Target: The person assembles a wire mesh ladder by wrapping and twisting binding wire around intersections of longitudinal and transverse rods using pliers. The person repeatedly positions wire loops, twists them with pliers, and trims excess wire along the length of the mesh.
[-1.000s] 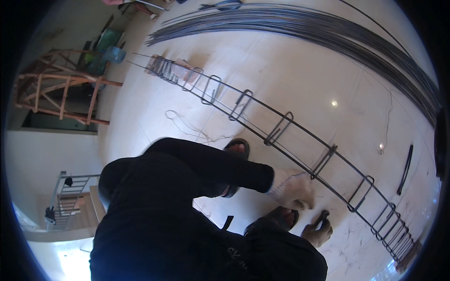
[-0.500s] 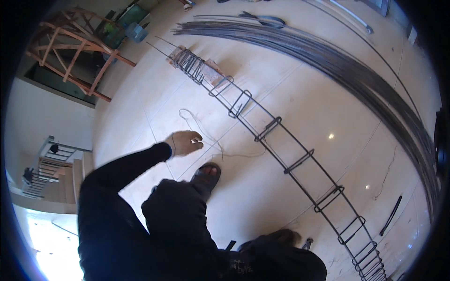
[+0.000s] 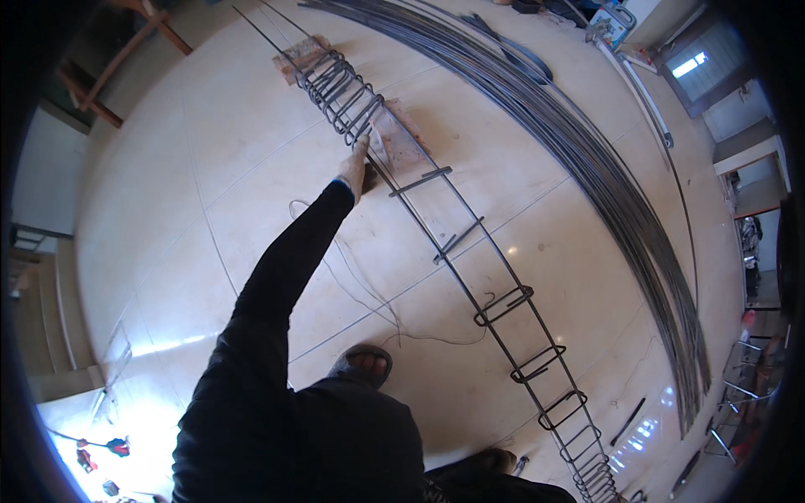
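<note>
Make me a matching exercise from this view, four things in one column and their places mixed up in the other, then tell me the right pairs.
Things
1. Left hand
2. Loose thin wire
3. Bundle of long dark rods
4. Dark sandal

Places
A. On the floor, to the right of the steel cage
B. On a foot, toward the bottom of the picture
C. By the closely bunched rings near the cage's upper end
D. Curling over the floor, mostly left of the cage

Pairs: 1-C, 2-D, 3-A, 4-B

Gaps between spaced stirrups (image 3: 459, 241), obstacles — bunched stirrups (image 3: 340, 90), brick (image 3: 394, 147)
</note>
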Motion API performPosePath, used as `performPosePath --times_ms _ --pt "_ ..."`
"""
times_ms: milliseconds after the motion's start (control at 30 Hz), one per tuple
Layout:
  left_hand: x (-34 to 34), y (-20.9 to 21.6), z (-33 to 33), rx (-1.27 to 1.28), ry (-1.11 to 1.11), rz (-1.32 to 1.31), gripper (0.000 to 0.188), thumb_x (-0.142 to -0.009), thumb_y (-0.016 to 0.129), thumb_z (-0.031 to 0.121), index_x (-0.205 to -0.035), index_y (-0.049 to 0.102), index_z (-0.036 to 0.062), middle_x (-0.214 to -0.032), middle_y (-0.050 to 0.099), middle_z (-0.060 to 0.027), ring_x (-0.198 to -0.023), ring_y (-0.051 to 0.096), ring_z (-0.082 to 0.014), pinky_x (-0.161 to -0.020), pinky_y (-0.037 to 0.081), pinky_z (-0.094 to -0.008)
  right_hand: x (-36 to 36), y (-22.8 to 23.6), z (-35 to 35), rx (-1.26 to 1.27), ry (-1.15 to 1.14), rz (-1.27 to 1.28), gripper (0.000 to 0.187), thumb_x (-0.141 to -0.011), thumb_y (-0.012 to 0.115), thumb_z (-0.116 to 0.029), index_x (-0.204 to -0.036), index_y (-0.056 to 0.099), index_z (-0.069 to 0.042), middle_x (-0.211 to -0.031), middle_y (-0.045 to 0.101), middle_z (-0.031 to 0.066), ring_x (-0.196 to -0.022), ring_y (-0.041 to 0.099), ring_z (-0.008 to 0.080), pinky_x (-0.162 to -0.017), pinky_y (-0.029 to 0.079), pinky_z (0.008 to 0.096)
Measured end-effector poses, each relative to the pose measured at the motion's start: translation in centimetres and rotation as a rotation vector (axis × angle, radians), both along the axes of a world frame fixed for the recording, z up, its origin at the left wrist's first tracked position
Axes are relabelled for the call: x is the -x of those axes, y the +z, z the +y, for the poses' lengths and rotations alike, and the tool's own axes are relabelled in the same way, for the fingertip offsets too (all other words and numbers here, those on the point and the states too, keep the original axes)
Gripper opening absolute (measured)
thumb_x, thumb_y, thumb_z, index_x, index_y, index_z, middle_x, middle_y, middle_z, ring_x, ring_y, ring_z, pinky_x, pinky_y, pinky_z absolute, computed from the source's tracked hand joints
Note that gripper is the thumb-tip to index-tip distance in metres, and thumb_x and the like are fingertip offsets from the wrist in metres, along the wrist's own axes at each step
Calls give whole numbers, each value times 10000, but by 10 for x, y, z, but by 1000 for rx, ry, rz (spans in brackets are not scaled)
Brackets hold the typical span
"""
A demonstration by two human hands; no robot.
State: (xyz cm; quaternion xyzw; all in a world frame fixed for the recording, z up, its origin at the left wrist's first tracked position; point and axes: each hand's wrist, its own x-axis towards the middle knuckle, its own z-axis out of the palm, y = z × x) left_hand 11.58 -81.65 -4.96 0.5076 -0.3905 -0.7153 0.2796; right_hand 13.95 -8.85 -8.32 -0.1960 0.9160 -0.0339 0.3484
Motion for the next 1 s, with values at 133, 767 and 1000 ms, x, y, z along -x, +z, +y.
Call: performPosePath --times_ms 133,767,1000 --pt "11 -46 -73 6 54 160 790 -909 768 716 -1350 638 74 -1049 686 -98 -797 664 -213 -707 564 -373 4 10 -32 -84 18 -27 471 -761 817 -266 -1197 737 -106 -1057 738 173 -996 715 436 -912 567 555" --pt "31 2 -228 71 393 385 716 -1042 678 390 -1600 395 42 -1585 535 -164 -1320 647 -323 -1108 535 -506 -8 28 -37 -293 -51 -76 458 -763 820 -260 -1188 738 -110 -1063 748 166 -995 723 421 -905 578 537" --pt "-6 11 -103 746 298 -583 1082 -800 957 478 -1520 375 -82 -1370 615 -258 -1219 646 -373 -1032 536 -463 -14 35 -28 -335 -83 -111 453 -764 822 -258 -1184 739 -111 -1065 751 163 -995 726 415 -902 582 531"
